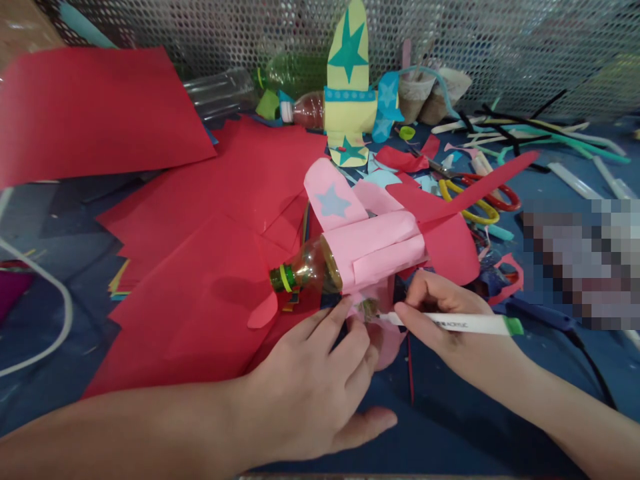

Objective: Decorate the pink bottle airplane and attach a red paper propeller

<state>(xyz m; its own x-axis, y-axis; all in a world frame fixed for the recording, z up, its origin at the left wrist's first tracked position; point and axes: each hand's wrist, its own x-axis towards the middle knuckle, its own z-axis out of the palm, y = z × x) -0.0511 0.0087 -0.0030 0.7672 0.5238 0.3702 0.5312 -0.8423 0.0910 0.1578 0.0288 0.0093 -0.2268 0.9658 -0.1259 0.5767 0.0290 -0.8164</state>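
Note:
A plastic bottle (313,267) with a green cap end lies on its side, wrapped in pink paper (380,247). A pink paper wing (334,197) with a grey-blue star sticks out from its far side. My right hand (450,317) grips a white acrylic marker (465,323) with a green end, its tip over a green mark (369,309) on the near pink piece. Pressed onto that piece, my left hand (320,373) has its fingertips left of the mark and its thumb stretched apart. Part of the near piece is hidden under the fingers.
Red paper sheets (200,280) spread at left. Behind stands a yellow paper-covered bottle plane (347,73) with teal stars. Scissors (465,193), paper scraps and pipe cleaners (540,133) lie at right, near a blue tool (540,313) with a black cord. A metal mesh (240,33) closes the back.

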